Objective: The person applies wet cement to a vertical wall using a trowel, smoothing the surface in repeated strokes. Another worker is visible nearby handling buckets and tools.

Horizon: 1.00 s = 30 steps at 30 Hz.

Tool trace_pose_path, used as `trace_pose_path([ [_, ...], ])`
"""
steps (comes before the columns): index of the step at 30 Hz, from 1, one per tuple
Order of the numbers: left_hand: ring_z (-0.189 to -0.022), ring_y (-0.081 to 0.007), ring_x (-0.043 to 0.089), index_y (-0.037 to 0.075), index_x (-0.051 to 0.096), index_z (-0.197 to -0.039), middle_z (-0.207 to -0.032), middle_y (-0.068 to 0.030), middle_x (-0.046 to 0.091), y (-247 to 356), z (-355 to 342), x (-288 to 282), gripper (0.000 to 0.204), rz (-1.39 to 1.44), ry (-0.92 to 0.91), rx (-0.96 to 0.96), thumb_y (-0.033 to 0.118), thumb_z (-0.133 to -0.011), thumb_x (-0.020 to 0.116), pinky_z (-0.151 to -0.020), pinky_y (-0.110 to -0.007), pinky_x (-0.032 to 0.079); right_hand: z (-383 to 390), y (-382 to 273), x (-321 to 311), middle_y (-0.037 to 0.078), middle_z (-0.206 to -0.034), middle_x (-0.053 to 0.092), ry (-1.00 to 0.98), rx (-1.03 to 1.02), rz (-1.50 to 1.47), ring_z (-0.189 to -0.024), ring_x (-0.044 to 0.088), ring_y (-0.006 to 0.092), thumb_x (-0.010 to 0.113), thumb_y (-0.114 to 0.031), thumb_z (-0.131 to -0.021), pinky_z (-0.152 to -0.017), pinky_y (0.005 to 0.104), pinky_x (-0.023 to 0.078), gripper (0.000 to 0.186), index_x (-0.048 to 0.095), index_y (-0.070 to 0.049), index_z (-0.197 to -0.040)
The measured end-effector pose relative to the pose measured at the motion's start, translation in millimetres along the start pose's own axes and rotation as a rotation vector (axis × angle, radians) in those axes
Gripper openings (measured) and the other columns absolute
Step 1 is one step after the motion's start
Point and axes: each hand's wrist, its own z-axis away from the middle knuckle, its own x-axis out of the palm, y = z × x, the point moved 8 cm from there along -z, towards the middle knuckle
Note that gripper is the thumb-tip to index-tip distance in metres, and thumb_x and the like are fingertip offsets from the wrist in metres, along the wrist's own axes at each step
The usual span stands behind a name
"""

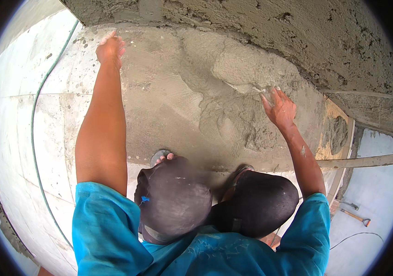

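My left hand [110, 49] reaches far forward, near the base of the wall at the upper left. Its fingers are partly bent and apart, with nothing visible in them. My right hand [280, 109] is closed at the right side of a heap of wet grey mortar [233, 110]. It grips what looks like a trowel [243, 87]; only a thin pale edge shows, and mortar and my fingers hide the rest. The mortar lies thick and lumpy on a grey-smeared board [150, 101] in front of my knees.
A rough mortar-coated wall [339, 41] rises along the far side. At the left, a green hose [35, 115] runs over the pale floor. A wooden-handled tool [355, 216] lies at the lower right. My bent knees [173, 198] are close to the board's near edge.
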Motion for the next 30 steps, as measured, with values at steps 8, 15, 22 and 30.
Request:
trace_pose_path([
  [8, -0.09, -0.017, 0.06, 0.004, 0.059, -0.129, -0.112, -0.0108, 0.062, 62, -7, -81, 0.034, 0.1, -0.088, 0.193, 0.013, -0.097, 0.054, -0.081, -0.032, 0.053, -104, -123, 1, 0.014, -0.102, 0.071, -0.263, -0.237, -0.305, -0.085, 0.071, 0.0248, 0.068, -0.036, -0.087, -0.067, 0.0386, 0.056, 0.041, 0.066, -0.009, -0.117],
  [15, -0.085, -0.0065, 0.058, 0.0, 0.048, -0.139, -0.099, -0.0011, 0.061, 77, 82, -166, 0.043, -0.106, -0.06, 0.225, 0.017, -0.1, 0.051, -0.084, -0.024, 0.05, -194, -98, 101, -0.001, -0.069, 0.055, -1.177, 0.149, -0.967, -0.051, 0.048, 0.0063, 0.064, -0.025, -0.093, -0.045, 0.0234, 0.044, 0.043, 0.055, -0.002, -0.129],
  [22, -0.076, -0.0102, 0.055, -0.002, 0.032, -0.143, -0.101, -0.0059, 0.051, 96, 231, -125, 0.049, 0.302, -0.123, 0.002, 0.015, -0.1, 0.047, -0.077, -0.031, 0.05, -244, -33, -29, 0.006, -0.071, 0.063, -0.56, 0.086, -0.617, -0.057, 0.055, 0.0112, 0.064, -0.033, -0.092, -0.054, 0.0288, 0.045, 0.036, 0.067, -0.005, -0.115],
  [30, -0.084, -0.0121, 0.054, 0.002, 0.032, -0.144, -0.111, -0.005, 0.055, 64, 249, -52, 0.057, 0.351, -0.345, -0.274, 0.019, -0.094, 0.055, -0.078, -0.028, 0.05, 20, -137, 125, 0.026, -0.106, 0.066, -0.693, -0.244, -0.552, -0.083, 0.067, 0.0428, 0.061, -0.027, -0.091, -0.071, 0.0471, 0.056, 0.045, 0.053, 0.0, -0.126],
])
